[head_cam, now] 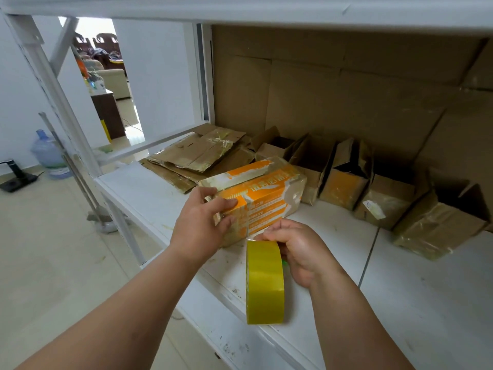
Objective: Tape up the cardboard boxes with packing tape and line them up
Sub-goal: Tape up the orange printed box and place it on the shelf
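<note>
Yellow packing tape roll (264, 283) stands on edge nearest the camera, at the near edge of the white shelf (426, 289), right hand (298, 252) closed around its far side, fingers curled over the top. Just beyond, the left hand (202, 222) grips the near left end of an orange-printed cardboard box (262, 201), fingers wrapped onto its front face. That box lies angled on the shelf, glossy with tape. Left and farther back, a stack of flattened cardboard boxes (197, 156). Right of the orange box, a row of open brown cardboard boxes (384, 193) with flaps up runs along the far side toward the right. Cardboard sheets (346, 84) line the back. Far left on the floor, a blue water jug (48, 156) sits behind the shelf post (53, 89).
</note>
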{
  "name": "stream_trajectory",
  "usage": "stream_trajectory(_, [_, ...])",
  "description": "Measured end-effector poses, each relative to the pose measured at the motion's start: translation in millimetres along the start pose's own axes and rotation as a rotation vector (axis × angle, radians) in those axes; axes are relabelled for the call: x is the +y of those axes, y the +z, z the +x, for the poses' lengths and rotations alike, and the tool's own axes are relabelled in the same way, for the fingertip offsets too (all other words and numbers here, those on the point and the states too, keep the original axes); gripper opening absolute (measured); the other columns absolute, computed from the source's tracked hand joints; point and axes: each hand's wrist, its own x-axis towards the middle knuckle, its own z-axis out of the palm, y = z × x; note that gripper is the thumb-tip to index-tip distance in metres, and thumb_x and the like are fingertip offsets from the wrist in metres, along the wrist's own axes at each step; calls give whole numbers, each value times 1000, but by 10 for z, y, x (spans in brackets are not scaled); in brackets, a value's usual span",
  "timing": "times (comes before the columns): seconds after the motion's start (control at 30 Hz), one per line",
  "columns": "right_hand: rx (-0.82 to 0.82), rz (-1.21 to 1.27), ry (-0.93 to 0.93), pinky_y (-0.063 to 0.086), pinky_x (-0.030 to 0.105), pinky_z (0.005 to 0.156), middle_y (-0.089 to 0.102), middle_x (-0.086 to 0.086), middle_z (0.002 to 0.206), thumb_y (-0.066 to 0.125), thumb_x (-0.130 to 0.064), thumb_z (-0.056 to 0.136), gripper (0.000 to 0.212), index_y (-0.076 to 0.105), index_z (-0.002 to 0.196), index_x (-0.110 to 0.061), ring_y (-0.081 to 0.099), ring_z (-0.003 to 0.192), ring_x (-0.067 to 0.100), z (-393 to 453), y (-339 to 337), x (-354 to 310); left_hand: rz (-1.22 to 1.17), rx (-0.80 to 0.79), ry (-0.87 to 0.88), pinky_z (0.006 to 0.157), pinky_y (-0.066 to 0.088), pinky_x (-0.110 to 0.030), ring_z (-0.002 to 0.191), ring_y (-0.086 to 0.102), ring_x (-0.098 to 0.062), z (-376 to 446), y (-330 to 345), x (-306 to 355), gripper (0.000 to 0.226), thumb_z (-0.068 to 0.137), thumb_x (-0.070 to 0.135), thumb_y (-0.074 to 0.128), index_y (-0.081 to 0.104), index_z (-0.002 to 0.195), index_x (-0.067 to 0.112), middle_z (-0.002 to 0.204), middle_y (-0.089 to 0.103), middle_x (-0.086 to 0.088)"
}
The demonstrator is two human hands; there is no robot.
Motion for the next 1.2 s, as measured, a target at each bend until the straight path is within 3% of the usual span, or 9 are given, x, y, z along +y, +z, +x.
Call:
stream_trajectory(0.17, [9,20,25,45,41,77,70,16,84,63,-1,86,19,60,71,-12,59,83,30,48,36,-58,-89,-266,88,95,45,-24,121,47,-13,37,-236,-248,40,95,33,59,51,127,56,139,33,8])
stream_trajectory(0.23, [11,24,33,44,46,81,68,19,87,65,-2,85,21,62,68,-14,59,85,32,63,62,-67,-95,-316,82,96,46,-26,116,50,-13,64,-283,-282,41,97,33,56,48,128,59,137,30,12])
stream_trajectory(0.43, [17,74,39,49,40,73,68,9,68,61,0,89,19,61,72,-9,60,69,25,72,107,-60,-5,-199,131,87,50,-29,95,55,-8,47,-237,-263,40,94,33,61,55,130,49,138,38,9])
stream_trajectory(0.63, [24,127,33,51,36,67,69,13,73,61,1,89,15,60,76,-7,61,66,23,17,125,-54,79,-122,177,76,56,-40,78,61,-13,48,-170,-260,39,91,34,67,62,128,44,138,47,1])
stream_trajectory(1.03, [50,164,-11,55,33,62,70,14,79,59,1,91,12,60,81,-4,63,65,22,-129,157,-41,73,-89,64,81,55,-41,92,62,-23,59,-76,-178,39,90,38,66,59,128,45,138,40,7])
stream_trajectory(1.2, [70,195,-33,55,34,64,72,13,79,58,0,93,14,59,80,-5,64,65,21,-214,163,-28,39,-56,20,84,55,-40,100,60,-21,-92,-129,-121,76,85,32,75,33,146,51,152,21,8])
